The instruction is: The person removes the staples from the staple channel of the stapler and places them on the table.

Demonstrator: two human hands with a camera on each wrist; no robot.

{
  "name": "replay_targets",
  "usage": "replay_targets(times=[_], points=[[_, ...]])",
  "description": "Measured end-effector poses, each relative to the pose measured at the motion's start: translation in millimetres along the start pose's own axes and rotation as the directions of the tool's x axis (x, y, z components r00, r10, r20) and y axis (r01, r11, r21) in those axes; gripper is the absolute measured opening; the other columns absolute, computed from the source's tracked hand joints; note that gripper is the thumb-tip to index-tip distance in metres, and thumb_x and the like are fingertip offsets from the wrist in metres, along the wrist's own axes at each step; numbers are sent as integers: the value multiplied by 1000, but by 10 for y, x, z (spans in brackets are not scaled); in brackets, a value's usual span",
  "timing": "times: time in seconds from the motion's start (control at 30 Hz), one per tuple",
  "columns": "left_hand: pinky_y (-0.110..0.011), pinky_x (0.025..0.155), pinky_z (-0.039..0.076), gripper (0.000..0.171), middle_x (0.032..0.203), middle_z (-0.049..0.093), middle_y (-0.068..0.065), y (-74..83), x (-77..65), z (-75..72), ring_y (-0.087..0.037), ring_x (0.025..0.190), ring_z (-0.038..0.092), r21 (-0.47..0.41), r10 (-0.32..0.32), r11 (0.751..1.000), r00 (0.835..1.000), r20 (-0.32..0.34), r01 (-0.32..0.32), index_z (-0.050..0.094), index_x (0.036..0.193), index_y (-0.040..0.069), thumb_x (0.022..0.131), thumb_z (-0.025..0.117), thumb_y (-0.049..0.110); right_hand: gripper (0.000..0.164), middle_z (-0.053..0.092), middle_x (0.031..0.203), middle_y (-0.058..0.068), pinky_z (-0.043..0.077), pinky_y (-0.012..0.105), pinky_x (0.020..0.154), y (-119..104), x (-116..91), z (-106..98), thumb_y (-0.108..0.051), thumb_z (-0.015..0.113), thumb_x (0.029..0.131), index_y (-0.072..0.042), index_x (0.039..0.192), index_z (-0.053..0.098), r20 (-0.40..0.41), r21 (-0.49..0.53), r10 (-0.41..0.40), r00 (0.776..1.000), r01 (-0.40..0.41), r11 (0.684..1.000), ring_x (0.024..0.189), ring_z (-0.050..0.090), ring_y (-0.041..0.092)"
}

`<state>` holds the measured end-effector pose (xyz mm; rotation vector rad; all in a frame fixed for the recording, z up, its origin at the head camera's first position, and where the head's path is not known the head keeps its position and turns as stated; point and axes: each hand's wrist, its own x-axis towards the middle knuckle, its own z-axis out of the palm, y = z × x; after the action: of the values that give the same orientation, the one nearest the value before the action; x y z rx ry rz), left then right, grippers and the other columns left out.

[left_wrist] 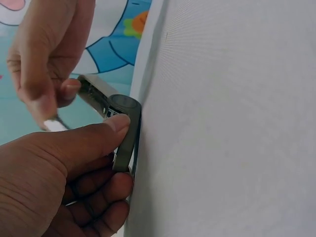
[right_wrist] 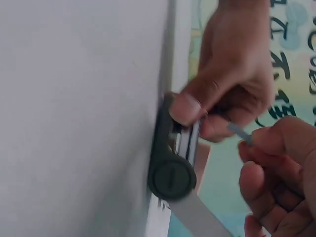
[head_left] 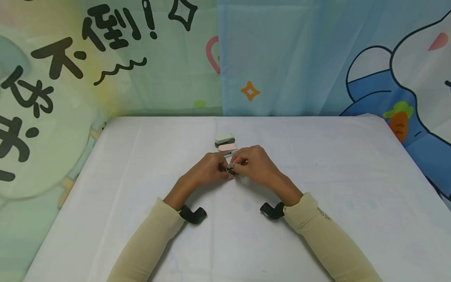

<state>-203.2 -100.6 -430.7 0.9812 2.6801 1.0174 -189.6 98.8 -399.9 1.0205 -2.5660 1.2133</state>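
My left hand (head_left: 210,168) grips a small dark-green stapler (right_wrist: 171,180) by its base, thumb pressed on the inside near the round hinge. The stapler's lighter top arm is swung up from the base, so its metal channel shows. In the left wrist view the base (left_wrist: 127,148) lies right along the tabletop. Beside it my right hand (head_left: 256,163) pinches a short grey strip (right_wrist: 239,133), which looks like a row of staples, between thumb and forefinger. The strip is held apart from the stapler's channel. Small in the head view, the stapler is partly hidden by the fingers.
Just beyond the hands, a pink stapler (head_left: 228,148) and a pale stapler with a dark base (head_left: 224,139) lie close together. A white cloth covers the table (head_left: 317,156). A printed curtain (head_left: 282,55) hangs behind its far edge.
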Motion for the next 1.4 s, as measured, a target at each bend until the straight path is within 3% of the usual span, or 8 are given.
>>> replay_targets(times=[0.23,0.43,0.6,0.77,0.9,1.0,1.23,1.4], points=[[-22,69,48,21,84,66,-2,0,-10,-14,-9,77,59,-12,-3,1000,1000,8,3,71,91,1,78,84,14,12,71,102,8,51,35,70,89,-11,-188,-9,71,90,-1,83,75,-60,223,230,971,-211,952,95,64,20],[-22,68,48,21,82,66,-1,16,1,-23,-9,76,58,-19,4,1000,1000,5,-4,72,90,1,78,84,14,25,70,109,5,46,25,67,414,-7,-263,-21,70,92,4,94,75,-110,365,437,892,-373,853,94,63,16],[-22,69,48,22,84,65,-1,26,15,-4,-9,77,57,-34,-5,999,1000,19,6,72,91,1,78,83,14,35,70,108,1,39,28,70,647,16,-324,-27,71,91,8,93,73,-135,408,525,840,-436,802,106,58,14],[-22,69,47,22,84,65,-1,21,1,9,-9,77,58,-24,-20,999,1000,19,20,72,91,1,78,84,14,32,72,101,1,42,25,74,860,108,-318,-27,72,90,4,99,74,-103,414,612,784,-526,743,89,61,11],[-23,69,48,22,84,65,-2,12,-19,10,-9,77,58,-22,-24,999,1000,18,25,71,91,1,79,83,14,30,70,92,2,42,24,62,955,228,-263,-27,72,90,-2,105,75,-79,366,697,713,-629,686,60,55,9],[-23,69,48,23,85,65,-2,13,-29,2,-9,77,58,-32,-31,999,999,23,32,70,92,1,79,83,14,28,68,90,6,41,25,56,971,322,-224,-27,69,91,-5,107,75,-61,293,728,683,-685,667,54,49,9],[-23,69,48,23,85,66,-1,3,-26,-8,-9,77,58,-32,-34,999,999,24,35,72,92,1,79,84,16,24,70,96,8,42,24,52,1013,449,-191,-24,70,89,-5,105,76,-54,192,751,658,-731,655,50,53,9],[-23,70,48,22,85,65,-1,2,-7,6,-9,78,57,-42,-10,999,1000,21,11,72,91,1,79,83,15,24,69,76,8,43,24,50,1049,435,-219,-23,72,89,-4,104,75,-40,199,766,641,-746,635,49,57,10]])
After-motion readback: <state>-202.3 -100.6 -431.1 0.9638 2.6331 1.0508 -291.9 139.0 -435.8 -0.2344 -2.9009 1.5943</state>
